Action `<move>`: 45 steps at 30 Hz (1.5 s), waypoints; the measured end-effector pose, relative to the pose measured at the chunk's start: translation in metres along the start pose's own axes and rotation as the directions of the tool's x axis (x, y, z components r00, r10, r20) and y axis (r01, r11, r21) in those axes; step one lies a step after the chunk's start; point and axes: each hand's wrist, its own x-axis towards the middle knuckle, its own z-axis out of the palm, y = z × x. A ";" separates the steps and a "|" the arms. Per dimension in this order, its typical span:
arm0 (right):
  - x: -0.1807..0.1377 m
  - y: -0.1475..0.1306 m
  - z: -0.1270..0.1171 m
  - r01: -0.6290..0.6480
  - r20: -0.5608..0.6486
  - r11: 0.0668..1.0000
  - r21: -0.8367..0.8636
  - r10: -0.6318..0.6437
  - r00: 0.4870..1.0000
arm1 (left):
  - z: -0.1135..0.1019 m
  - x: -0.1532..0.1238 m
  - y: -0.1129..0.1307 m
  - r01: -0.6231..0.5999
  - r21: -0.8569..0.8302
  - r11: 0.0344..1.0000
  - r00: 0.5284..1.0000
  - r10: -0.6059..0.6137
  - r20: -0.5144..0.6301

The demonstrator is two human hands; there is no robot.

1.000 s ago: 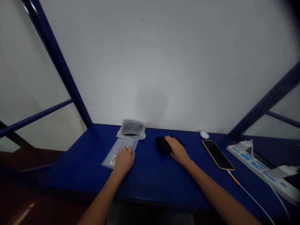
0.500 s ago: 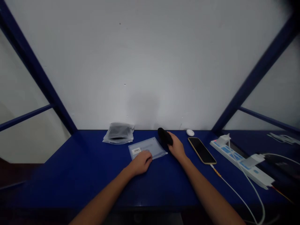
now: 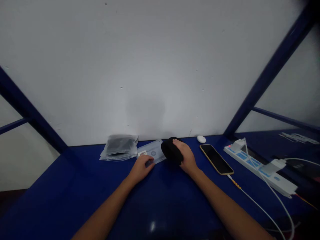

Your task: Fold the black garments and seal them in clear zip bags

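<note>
The clear pouch (image 3: pixel 158 152) has moved toward the back edge of the desk (image 3: pixel 75 176), just beside stacked pouches (image 3: pixel 119 146) (something dark inside). The left hand (image 3: pixel 141 167), fingers loosely parted, touches its near edge, probably steadying it; the right hand (image 3: pixel 187 156) grasps a tilted black item (image 3: pixel 170 150).

1. The left hand (image 3: pixel 140 170) is bare, with a round back, slim fingers (image 3: pixel 146 158) and a thumb (image 3: pixel 150 167).
2. The right hand (image 3: pixel 187 156) is bare too, and its back looks smooth.
3. Right behind the left hand is a bare, thin left wrist (image 3: pixel 130 181).
4. Right behind the right hand is a bare right wrist (image 3: pixel 196 172), thin as well.
5. Farther back from the hands, the left forearm (image 3: pixel 110 206) and right forearm (image 3: pixel 222 201) are bare, long and smooth, and get fatter.
6. The fingernails are too tiny and blurry to see well.
</note>
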 end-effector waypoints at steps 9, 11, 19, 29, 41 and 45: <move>-0.001 -0.013 0.009 0.124 0.068 0.992 -0.004 -0.123 0.990 | -0.002 0.003 0.000 -0.005 0.014 1.000 1.000 0.005 -0.004; -0.001 -0.017 0.006 0.164 0.068 0.986 -0.018 -0.163 0.984 | -0.002 0.003 0.000 0.007 0.007 1.000 1.000 -0.007 -0.017; -0.005 -0.052 0.015 0.489 0.264 0.872 -0.010 -0.469 0.843 | -0.003 0.003 -0.005 -0.021 0.037 0.999 0.996 0.024 -0.088; -0.007 -0.059 0.018 0.438 0.462 0.899 0.021 -0.397 0.793 | -0.002 0.006 -0.007 -0.115 0.065 0.991 0.968 0.127 -0.219; -0.004 -0.040 0.018 0.256 0.407 0.948 -0.189 -0.162 0.899 | -0.004 0.004 0.006 -0.245 0.121 0.962 0.945 0.265 -0.192; -0.002 -0.040 0.020 0.243 0.406 0.952 -0.185 -0.151 0.901 | -0.003 0.005 0.004 -0.269 0.188 0.945 0.941 0.299 -0.155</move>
